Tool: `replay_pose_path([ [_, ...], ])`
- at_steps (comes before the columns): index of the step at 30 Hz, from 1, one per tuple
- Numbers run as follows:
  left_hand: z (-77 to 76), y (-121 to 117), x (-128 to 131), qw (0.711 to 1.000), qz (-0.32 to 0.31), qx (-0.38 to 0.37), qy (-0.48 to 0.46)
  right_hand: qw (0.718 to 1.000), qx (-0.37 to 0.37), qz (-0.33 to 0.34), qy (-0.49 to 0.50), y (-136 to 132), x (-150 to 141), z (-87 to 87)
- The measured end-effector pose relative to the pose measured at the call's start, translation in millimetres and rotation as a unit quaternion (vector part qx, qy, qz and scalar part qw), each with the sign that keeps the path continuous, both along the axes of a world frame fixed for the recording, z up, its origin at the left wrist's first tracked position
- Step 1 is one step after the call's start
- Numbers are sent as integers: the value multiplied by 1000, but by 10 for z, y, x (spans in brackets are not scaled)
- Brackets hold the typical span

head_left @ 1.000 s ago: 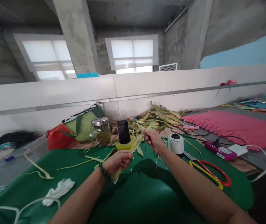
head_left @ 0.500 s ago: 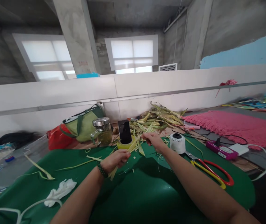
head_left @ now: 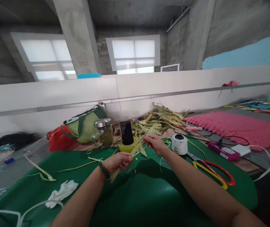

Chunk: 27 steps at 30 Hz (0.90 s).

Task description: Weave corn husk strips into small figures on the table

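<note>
Shifted slightly left since a second ago, the right hand (head_left: pixel 155 144) reaches the pale strips (head_left: pixel 137 148) clamped in the left hand (head_left: pixel 117 162) above the counter (head_left: pixel 161 195) — whether it pinches them, I cannot tell.

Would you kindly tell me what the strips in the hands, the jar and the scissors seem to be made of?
Strips: probably plant husk, matt, pale yellow-green. Jar: likely clear glass, contents showing through; shiny, silvery lid, probably metal. Scissors: grey, metal-looking blades; smooth red and yellow handles, perhaps plastic.
</note>
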<state>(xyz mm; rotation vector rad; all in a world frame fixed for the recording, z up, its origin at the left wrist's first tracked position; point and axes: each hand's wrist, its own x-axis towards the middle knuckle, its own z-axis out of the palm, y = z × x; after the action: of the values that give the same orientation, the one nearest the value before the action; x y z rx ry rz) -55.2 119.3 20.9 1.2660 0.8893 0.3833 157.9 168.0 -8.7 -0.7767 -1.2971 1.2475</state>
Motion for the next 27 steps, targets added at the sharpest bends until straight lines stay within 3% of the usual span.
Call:
replay_pose_path([
  [4,-20,10,3,1000,10,-2,-7,1000,0,-15,21,24,80,28],
  [9,-35,14,5,1000,6,-12,-20,999,25,31,-23,-33,98,63],
  [16,-85,-6,62,1000,-3,-14,-23,999,35,-31,-15,-59,19,67],
  [22,-127,17,63,999,-14,-31,-24,991,-48,-12,121,-47,110,130],
  [27,-127,61,30,997,-5,-45,-58,990,-42,81,107,-96,151,158],
])
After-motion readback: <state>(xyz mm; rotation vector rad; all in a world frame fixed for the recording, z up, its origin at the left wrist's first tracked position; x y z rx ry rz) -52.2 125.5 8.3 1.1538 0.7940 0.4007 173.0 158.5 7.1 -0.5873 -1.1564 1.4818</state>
